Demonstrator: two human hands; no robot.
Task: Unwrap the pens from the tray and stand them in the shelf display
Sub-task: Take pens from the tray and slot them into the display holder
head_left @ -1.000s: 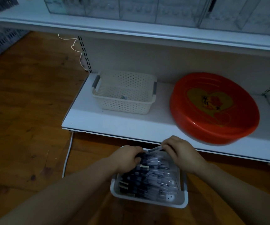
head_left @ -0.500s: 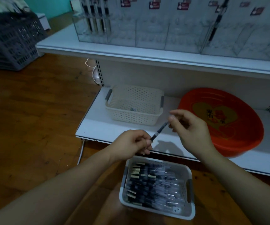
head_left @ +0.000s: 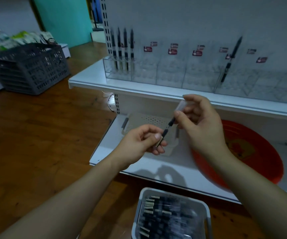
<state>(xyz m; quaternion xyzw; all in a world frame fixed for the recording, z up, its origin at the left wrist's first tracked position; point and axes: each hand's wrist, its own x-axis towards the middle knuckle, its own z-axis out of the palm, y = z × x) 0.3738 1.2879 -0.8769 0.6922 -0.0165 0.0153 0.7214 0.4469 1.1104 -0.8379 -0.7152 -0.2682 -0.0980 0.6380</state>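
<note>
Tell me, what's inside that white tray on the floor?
The white tray holds a heap of dark pens in clear wrappers. What lies underneath the top layer is covered, and the tray's near end is out of frame.

Two bare forearms come into the head view from the bottom edge, one at the lower left and one at the lower right, with no sleeve showing on either up to the frame's edge. The left hand and the right hand are bare too: no glove, ring, watch or wristband shows on the visible sides. The left thumbnail is short and pale, with no visible polish. Dim light and motion blur hide finer detail.
</note>
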